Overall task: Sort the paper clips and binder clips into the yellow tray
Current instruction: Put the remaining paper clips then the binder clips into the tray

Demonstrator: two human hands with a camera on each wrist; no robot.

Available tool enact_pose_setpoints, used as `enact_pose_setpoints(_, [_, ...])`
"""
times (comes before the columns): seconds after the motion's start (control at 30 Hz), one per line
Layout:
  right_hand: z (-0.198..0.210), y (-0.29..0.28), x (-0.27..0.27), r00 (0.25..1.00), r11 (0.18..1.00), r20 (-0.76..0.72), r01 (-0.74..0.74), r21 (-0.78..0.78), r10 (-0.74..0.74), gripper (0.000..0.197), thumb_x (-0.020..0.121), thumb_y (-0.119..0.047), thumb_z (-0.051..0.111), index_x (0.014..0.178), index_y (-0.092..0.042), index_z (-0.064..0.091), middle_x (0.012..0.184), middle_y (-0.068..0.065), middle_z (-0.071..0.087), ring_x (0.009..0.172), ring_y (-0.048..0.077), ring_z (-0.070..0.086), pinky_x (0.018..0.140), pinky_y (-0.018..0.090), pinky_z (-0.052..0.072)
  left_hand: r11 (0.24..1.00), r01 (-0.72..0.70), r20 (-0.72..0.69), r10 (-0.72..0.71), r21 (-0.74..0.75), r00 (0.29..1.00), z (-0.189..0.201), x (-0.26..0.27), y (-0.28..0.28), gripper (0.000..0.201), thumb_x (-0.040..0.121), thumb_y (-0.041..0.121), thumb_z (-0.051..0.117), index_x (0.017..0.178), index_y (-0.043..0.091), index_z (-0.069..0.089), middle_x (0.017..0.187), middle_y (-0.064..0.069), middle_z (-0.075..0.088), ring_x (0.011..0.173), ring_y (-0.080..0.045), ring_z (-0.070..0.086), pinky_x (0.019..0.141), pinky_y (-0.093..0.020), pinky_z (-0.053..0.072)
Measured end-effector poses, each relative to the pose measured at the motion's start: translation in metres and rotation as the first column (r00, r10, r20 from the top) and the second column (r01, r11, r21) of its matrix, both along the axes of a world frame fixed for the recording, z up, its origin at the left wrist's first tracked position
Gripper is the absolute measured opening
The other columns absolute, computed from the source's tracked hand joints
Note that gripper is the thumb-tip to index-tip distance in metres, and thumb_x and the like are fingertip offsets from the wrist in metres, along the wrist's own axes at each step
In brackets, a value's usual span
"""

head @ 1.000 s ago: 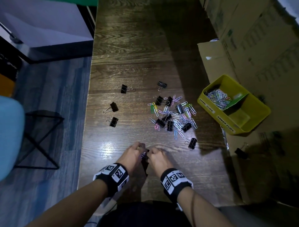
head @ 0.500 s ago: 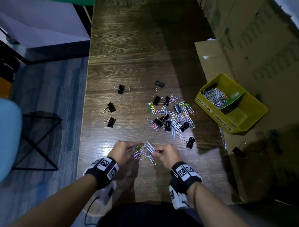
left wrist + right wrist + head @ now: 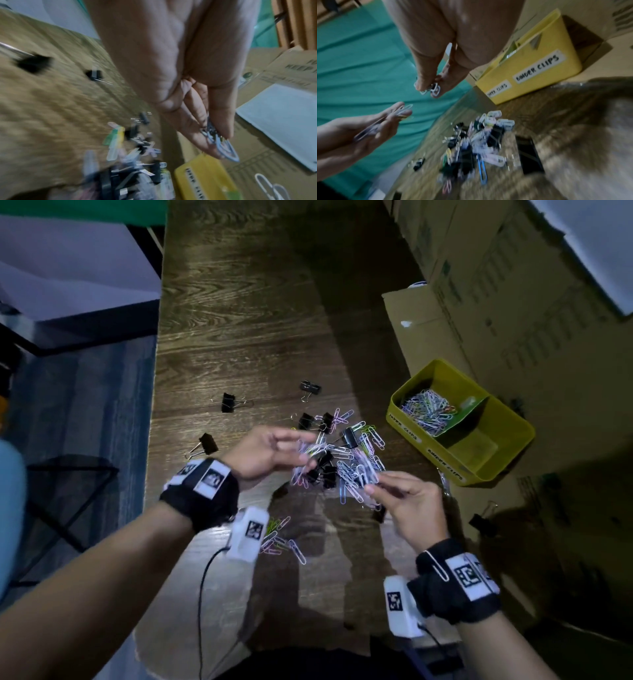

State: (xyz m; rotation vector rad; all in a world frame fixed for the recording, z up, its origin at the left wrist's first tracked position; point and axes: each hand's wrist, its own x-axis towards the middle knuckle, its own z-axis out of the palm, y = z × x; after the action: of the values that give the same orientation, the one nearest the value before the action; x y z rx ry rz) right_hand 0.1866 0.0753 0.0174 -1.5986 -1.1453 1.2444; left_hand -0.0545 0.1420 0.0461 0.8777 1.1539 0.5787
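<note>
Both hands hover above the mixed pile of coloured paper clips and black binder clips in mid-table. My left hand pinches a bunch of paper clips between thumb and fingers. To its right, my right hand pinches a few more paper clips. The yellow tray stands further right on cardboard, labelled for paper clips and binder clips. Many paper clips lie in its far compartment. A small heap of paper clips lies near the table's front edge.
Loose binder clips lie left of the pile, one behind it, and one on the cardboard right of my right hand. Cardboard boxes line the right side. The table's left edge drops to the floor.
Both hands rose from the table's near edge and moved forward over the pile, each carrying paper clips. A small heap of paper clips stayed where they had been.
</note>
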Motion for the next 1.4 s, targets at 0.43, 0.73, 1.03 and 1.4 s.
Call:
enact_pose_setpoints(0.43, [0.054,0.085,0.083,0.971,0.946,-0.007,0.236,0.221,-0.24,0.032,0.072,-0.001,0.076,0.103,-0.007,0.069,0.091,0.0,0.07,0.069,-0.01,0.063,0.071,0.01,0.049,0.881,0.375,-0.522,-0.184,0.288,0.833,-0.014,0.204,0.135,0.027,0.079,0.013,0.067,0.106,0.014,0.069,0.096,-0.005,0.069,0.087,-0.017,0.064,0.077,-0.02,0.049])
enact_pose_setpoints(0.73, [0.024,0.153,0.105,0.919,0.994,0.394,0.046,-0.099,-0.003,0.03,0.083,-0.011,0.068,0.113,-0.008,0.065,0.108,0.006,0.069,0.08,0.007,0.059,0.059,0.012,0.04,0.851,0.4,-0.608,-0.125,0.341,0.784,-0.048,0.193,0.133,0.022,0.085,0.013,0.058,0.094,0.027,0.072,0.099,-0.001,0.072,0.09,-0.014,0.065,0.083,-0.017,0.047])
enact_pose_setpoints(1.03, [0.004,0.176,0.083,0.711,0.941,0.618,-0.221,-0.258,0.336,0.045,0.086,-0.025,0.067,0.127,-0.01,0.056,0.129,0.006,0.06,0.119,0.023,0.055,0.104,0.039,0.042,0.939,0.132,-0.38,-0.001,0.319,0.925,-0.034,0.1,0.076,0.02,0.09,-0.001,0.052,0.085,0.011,0.067,0.083,-0.008,0.069,0.065,-0.002,0.064,0.061,-0.016,0.05])
enact_pose_setpoints(1.4, [-0.005,0.046,-0.023,0.636,0.776,0.553,-0.63,-0.031,0.538,0.02,0.085,-0.029,0.066,0.101,-0.019,0.071,0.095,0.002,0.069,0.079,0.011,0.061,0.08,0.032,0.052,0.738,0.627,-0.824,-0.178,0.25,0.537,-0.081,-0.042,-0.076,0.029,0.077,0.032,0.057,0.099,0.017,0.068,0.092,-0.002,0.068,0.076,-0.015,0.063,0.07,-0.027,0.053])
